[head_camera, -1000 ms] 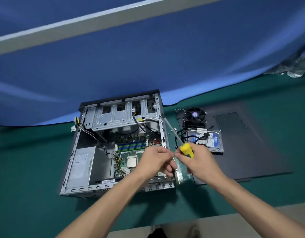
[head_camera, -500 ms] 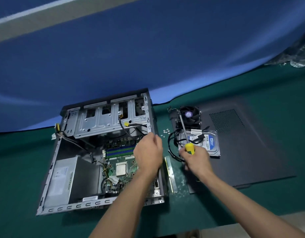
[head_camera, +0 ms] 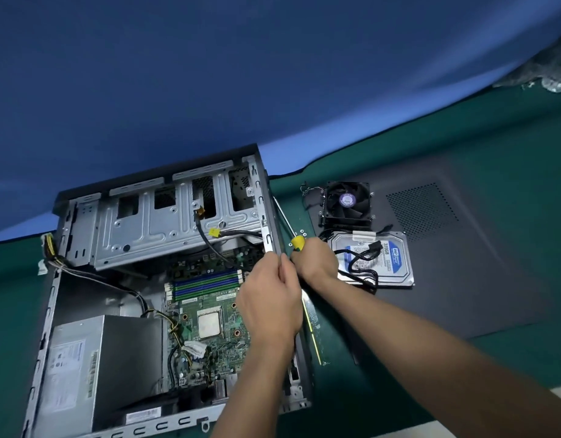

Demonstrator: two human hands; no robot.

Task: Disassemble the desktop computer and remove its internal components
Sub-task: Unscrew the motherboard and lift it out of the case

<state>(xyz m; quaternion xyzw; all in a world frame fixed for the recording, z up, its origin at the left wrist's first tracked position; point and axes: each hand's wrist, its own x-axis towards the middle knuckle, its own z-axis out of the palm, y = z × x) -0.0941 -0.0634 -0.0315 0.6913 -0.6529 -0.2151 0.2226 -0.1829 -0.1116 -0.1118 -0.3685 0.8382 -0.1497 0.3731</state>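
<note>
Since half a second ago, your right hand (head_camera: 315, 259) has come left from beside the hard drive to the case's right wall, and your left hand (head_camera: 269, 298) has slid back along that wall until the two nearly touch. Your left hand lies palm down over the upper rim of the wall, fingers curled over the edge, so its grip is on the computer case (head_camera: 165, 279). Your right hand is wrapped round the yellow-handled screwdriver (head_camera: 297, 242), whose shaft points away from you along the outside of the wall; the tip is hidden behind the metal. Both forearms reach in from the near right.

The case lies open on its side at the near left of the green surface (head_camera: 367, 390), which meets a blue backdrop (head_camera: 272, 74) at its far edge. Inside the case you can see the motherboard (head_camera: 209, 311) with its bare processor, the power supply (head_camera: 95, 368) toward the near left corner, and the drive cage (head_camera: 165, 216) along the far side with loose cables hanging from it.

Just right of the case a memory stick (head_camera: 312, 324) lies on the surface, partly under your right forearm. Farther right the dark side panel (head_camera: 462, 263) lies flat, carrying the cooler fan (head_camera: 347, 202) and, nearer you, the hard drive (head_camera: 380, 257) with black cables draped over it. A few small screws (head_camera: 302, 231) sit beside the screwdriver handle.
</note>
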